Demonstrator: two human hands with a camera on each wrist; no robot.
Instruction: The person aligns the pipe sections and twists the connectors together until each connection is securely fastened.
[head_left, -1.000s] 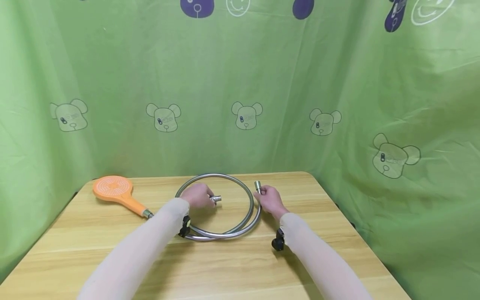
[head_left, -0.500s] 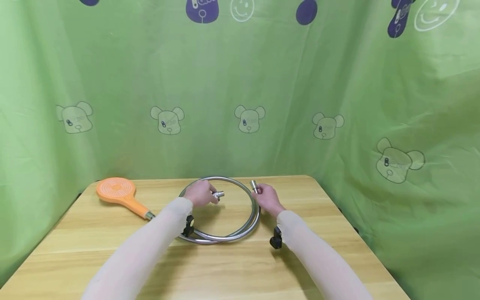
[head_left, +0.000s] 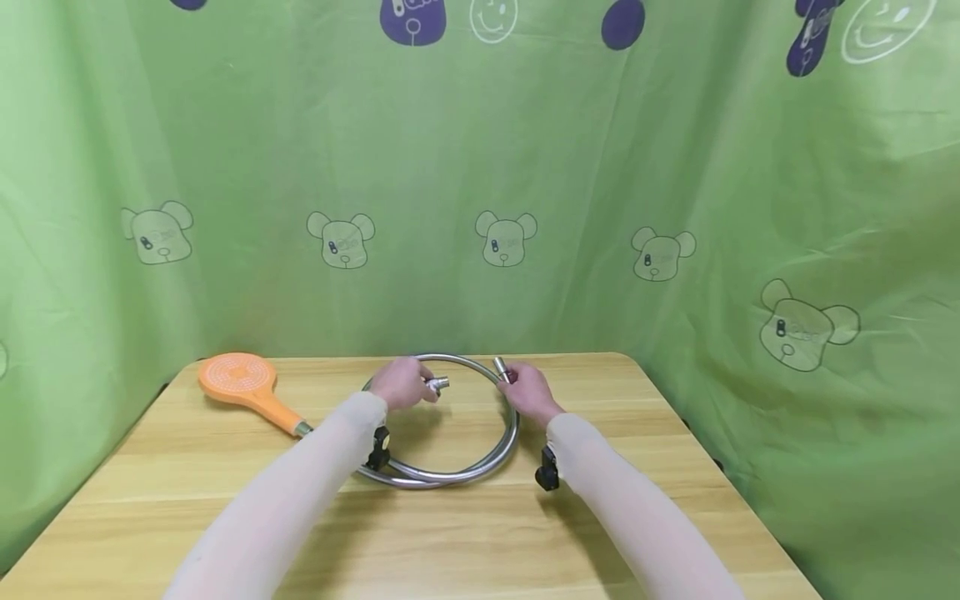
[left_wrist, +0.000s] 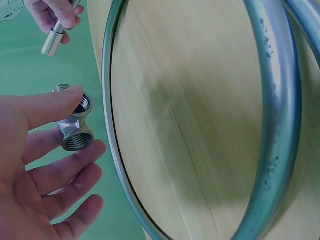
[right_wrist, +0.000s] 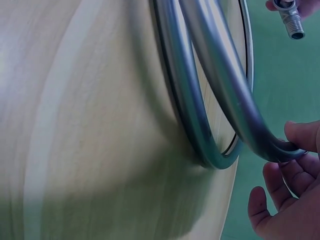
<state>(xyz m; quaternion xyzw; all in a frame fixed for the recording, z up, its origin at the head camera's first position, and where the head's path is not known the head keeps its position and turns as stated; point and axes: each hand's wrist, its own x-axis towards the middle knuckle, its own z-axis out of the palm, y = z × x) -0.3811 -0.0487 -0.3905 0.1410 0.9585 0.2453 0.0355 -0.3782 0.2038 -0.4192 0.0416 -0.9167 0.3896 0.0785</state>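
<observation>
My left hand (head_left: 400, 385) pinches a small metal tee fitting (left_wrist: 69, 126) between thumb and index finger, the other fingers spread. Two threaded mouths of the tee face the left wrist camera; its male threaded stub (right_wrist: 294, 27) shows in the right wrist view. Across from it, my right hand (head_left: 529, 393) holds the silver shower hose (head_left: 468, 475) just below its end nut (head_left: 500, 366). That nut tilts up and leftward, apart from the tee. Most of the hose lies coiled on the table. An orange shower head (head_left: 238, 375) is attached to a hose end at left.
The wooden table (head_left: 465, 550) has its far edge just behind the coil. Green curtains (head_left: 420, 158) with printed bear heads hang behind it and on both sides. A black wrist camera (head_left: 378, 448) is strapped under the left sleeve, another (head_left: 547, 469) under the right.
My right hand has moved slightly left, tilting the hose end toward the tee. My left hand has lifted the tee a little. The whole head view has shifted slightly.
</observation>
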